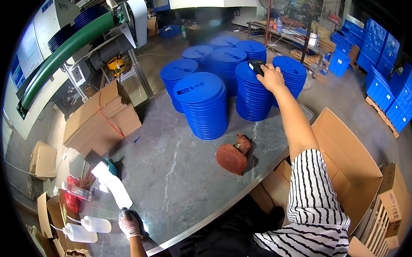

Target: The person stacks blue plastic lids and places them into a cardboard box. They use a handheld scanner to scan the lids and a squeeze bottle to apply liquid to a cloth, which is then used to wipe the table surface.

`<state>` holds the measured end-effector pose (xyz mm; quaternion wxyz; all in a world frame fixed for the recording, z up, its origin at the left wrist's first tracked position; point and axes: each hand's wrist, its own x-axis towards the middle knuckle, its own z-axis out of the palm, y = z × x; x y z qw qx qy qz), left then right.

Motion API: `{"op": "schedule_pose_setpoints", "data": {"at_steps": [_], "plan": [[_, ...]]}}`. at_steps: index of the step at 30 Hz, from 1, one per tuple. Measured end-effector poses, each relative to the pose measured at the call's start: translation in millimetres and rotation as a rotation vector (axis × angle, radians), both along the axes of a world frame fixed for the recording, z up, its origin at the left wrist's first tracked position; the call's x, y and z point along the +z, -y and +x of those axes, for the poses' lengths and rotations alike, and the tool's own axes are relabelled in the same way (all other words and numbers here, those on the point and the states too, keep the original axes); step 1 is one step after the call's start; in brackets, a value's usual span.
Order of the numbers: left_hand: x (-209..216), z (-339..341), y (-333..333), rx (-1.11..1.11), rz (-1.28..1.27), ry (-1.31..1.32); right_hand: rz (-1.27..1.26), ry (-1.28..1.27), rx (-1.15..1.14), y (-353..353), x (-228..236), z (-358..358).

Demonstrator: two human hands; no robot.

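My right hand (pixel 272 77), bare, is wrapped round a small black handheld device (pixel 256 67) with a pale patch. It is held over the top of a stack of round blue plastic discs (pixel 253 96). Several similar stacks (pixel 201 108) stand around it on the grey marbled table (pixel 166 171). In a striped glove with dark fingertips, my left hand (pixel 129 224) is at the near left edge, its fingers closed at the end of a white paper strip (pixel 114 185). That strip runs back to a teal roll (pixel 110 166) on a dark holder.
A reddish-brown lump-shaped object (pixel 232 158) lies mid-table. Two white squeeze bottles (pixel 96 224) and a clear bottle (pixel 77 191) lie at left. Strapped flat cardboard (pixel 102 119) and a green roller (pixel 69 54) stand far left. An open carton (pixel 344 145) adjoins the right edge.
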<state>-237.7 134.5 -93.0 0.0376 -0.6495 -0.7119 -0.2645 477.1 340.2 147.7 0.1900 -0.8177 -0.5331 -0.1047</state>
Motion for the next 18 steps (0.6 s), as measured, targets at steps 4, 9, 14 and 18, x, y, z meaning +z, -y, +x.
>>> {"op": "schedule_pose_setpoints", "data": {"at_steps": [4, 9, 14, 18], "plan": [[2.4, 0.0, -0.2, 0.010, 0.017, -0.013, 0.005, -0.017, -0.052, -3.3, -6.3, -0.2], [6.5, 6.0, 0.6, -0.006, 0.034, -0.012, 0.011, -0.126, -0.098, -3.5, -0.5, -1.5], [6.1, 4.2, 1.1, 0.026, -0.010, 0.015, 0.239, 0.075, 0.076, -12.4, -11.1, -12.9], [4.1, 2.7, 1.3, 0.023, 0.004, -0.001, 0.142, 0.116, 0.108, -17.9, -13.1, -21.5]]}}
